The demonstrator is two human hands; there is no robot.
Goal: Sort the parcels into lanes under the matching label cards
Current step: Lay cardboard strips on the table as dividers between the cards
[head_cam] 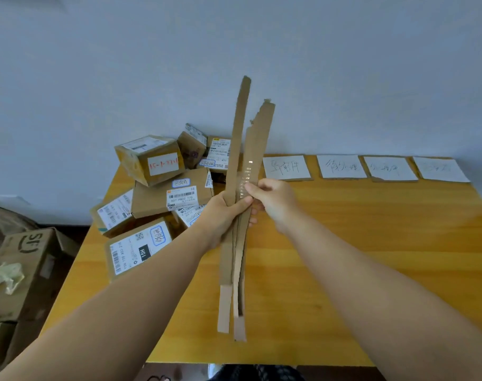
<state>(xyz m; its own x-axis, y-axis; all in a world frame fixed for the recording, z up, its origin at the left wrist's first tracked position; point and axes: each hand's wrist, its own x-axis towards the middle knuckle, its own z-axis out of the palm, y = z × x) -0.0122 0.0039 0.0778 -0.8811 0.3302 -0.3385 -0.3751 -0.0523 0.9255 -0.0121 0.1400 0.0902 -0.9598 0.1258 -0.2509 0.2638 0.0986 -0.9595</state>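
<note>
Head view: left hand [223, 213] and right hand [273, 202] grip long brown cardboard strips [241, 127] upright at mid-length. The taped brown cardboard parcels [163, 196], piled far-left on the yellow bench [344, 243], look light and stiff; grasp opposite sides.

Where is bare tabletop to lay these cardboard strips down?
Bare tabletop spreads right of the cardboard strips, in front of the four label cards. The left back corner is crowded with parcels.

Matt brown cardboard strips [241, 171] with torn edges, cardboard parcels [163, 193] bearing paper labels, smooth glossy wooden table [371, 243]
</note>
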